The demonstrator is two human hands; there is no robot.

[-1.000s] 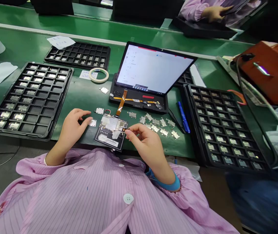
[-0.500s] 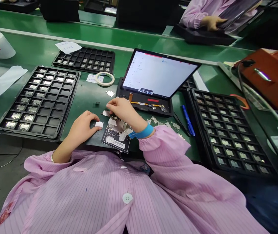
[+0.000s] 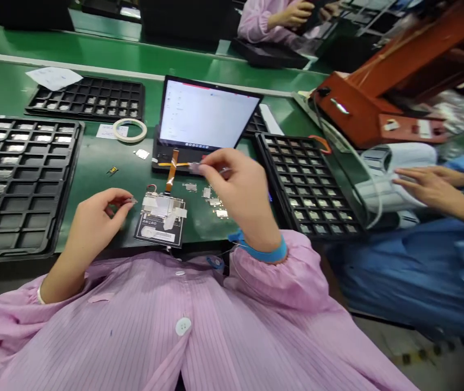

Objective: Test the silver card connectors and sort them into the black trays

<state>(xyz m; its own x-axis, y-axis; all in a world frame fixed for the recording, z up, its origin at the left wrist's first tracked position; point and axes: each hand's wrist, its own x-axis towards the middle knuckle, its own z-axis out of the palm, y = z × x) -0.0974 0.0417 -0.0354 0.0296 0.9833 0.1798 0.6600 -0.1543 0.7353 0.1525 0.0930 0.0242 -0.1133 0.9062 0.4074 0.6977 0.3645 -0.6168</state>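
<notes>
A small circuit board [image 3: 161,217] lies on the green bench at the near edge, joined by an orange flex cable [image 3: 171,169] to a propped tablet [image 3: 207,115] with a lit screen. My left hand [image 3: 95,220] is to the left of the board, its fingers pinched on a small metal shield piece [image 3: 131,201]. My right hand [image 3: 242,190] is raised over the loose metal shields [image 3: 214,202] to the right of the board, and pinches a small metal piece [image 3: 194,168] near the tablet's base.
Black compartment trays with metal parts lie at left [image 3: 20,179], back left [image 3: 89,99] and right [image 3: 309,184]. A tape roll [image 3: 130,130] sits behind the board. A person in blue at the right rests a hand [image 3: 427,184] on white rolls. An orange machine [image 3: 362,108] stands behind.
My right hand has swung from left of the board over to its right and lifted a small piece. My left hand has lifted its shield off the bench. The view has shifted right.
</notes>
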